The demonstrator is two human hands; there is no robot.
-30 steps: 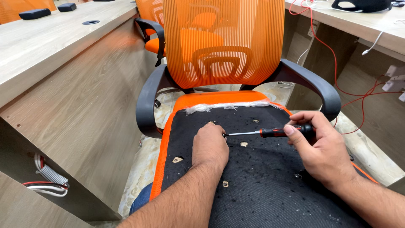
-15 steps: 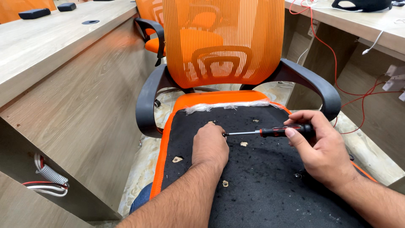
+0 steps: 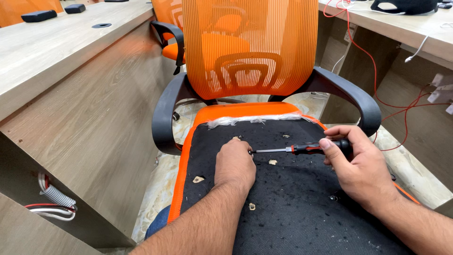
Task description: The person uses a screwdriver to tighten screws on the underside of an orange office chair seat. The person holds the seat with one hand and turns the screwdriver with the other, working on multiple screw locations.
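- On the black fabric underside of the orange chair seat (image 3: 302,208) we see both of our hands at work; this seat panel lies flat in front of us, edged in orange.
- Our left hand (image 3: 234,164) rests knuckles-up on the fabric, fingers curled under; we cannot tell what, if anything, it pinches.
- Our right hand (image 3: 358,165) is closed around the red-and-black handle of a slim screwdriver (image 3: 302,149), thumb on top.
- We note that the metal shaft lies nearly level, its tip meeting the left hand's fingers.
- Small pale scraps (image 3: 198,179) lie scattered on the fabric around the left hand.
- Behind stands an orange mesh chair back (image 3: 250,47) with black plastic armrests (image 3: 163,118).
- To the left runs a light wooden worktop (image 3: 52,52); red cables (image 3: 377,75) hang at right.
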